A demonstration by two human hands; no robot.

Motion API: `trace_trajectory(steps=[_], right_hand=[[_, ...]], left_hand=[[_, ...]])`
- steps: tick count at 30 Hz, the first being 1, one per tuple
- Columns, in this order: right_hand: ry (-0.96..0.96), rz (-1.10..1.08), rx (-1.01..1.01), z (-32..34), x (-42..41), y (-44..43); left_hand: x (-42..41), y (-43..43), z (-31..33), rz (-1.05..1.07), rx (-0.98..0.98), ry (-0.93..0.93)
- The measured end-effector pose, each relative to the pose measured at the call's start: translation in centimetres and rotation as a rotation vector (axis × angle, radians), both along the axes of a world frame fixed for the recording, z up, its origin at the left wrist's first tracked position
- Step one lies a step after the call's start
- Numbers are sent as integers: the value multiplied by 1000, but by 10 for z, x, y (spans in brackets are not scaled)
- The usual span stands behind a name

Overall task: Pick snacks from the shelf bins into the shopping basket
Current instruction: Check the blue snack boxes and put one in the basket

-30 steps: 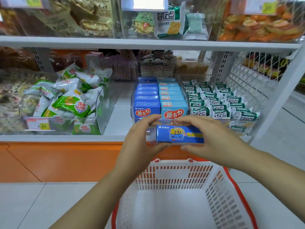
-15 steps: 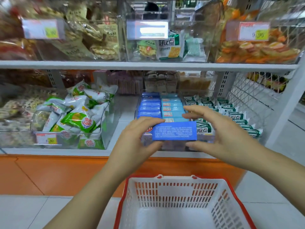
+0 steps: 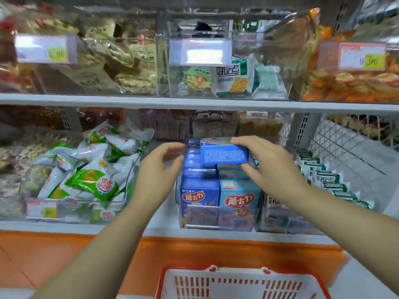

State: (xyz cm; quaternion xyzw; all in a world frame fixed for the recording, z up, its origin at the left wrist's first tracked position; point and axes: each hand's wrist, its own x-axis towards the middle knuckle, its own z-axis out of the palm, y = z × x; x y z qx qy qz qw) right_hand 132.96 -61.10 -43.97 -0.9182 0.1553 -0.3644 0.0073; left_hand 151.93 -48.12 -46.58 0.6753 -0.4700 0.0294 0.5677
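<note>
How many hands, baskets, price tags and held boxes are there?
Hands: 2, left hand and right hand
Shopping basket: 1
Blue box in the right hand: 1
Price tags: 4
Total: 8

Blue box (image 3: 224,155): we are seeing it lying flat, slightly tilted, its printed back facing us, at frame centre above the bin's rear rows.
Grip: our right hand (image 3: 272,169) is pinching its right end, fingers on top, thumb beneath.
Clear bin (image 3: 218,222): it is sitting mid-frame on the lower shelf (image 3: 164,225), holding two rows of stocked boxes (image 3: 199,195).
Basket (image 3: 237,283): white with a red rim, it is showing at the bottom edge.
</note>
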Motion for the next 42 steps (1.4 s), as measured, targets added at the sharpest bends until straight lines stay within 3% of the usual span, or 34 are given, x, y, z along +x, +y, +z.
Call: trace_trajectory(steps=[6, 11, 16, 20, 23, 26, 31, 35, 39, 42], right_hand=[[-17, 32, 32, -12, 63, -49], [31, -30, 83, -6, 95, -83], [122, 67, 146, -1, 108, -106], [31, 207, 100, -1, 117, -116], [16, 188, 228, -5, 130, -125], [185, 100, 398, -11, 141, -128], [526, -3, 418, -18, 147, -129], [514, -28, 504, -16, 148, -130], [336, -54, 507, -20, 159, -136], [313, -132, 463, -26, 170, -144]], left_hand=[[45, -48, -12, 16, 71, 185], [66, -75, -24, -4, 113, 179], [73, -91, -36, -47, 137, 216], [72, -98, -43, -74, 103, 280], [75, -102, -42, -97, 100, 307], [80, -106, -36, -115, 124, 262], [87, -114, -27, -200, 355, 107], [86, -116, -20, -291, 601, -10], [88, -116, -19, -275, 656, -91], [87, -115, -20, -276, 661, -95]])
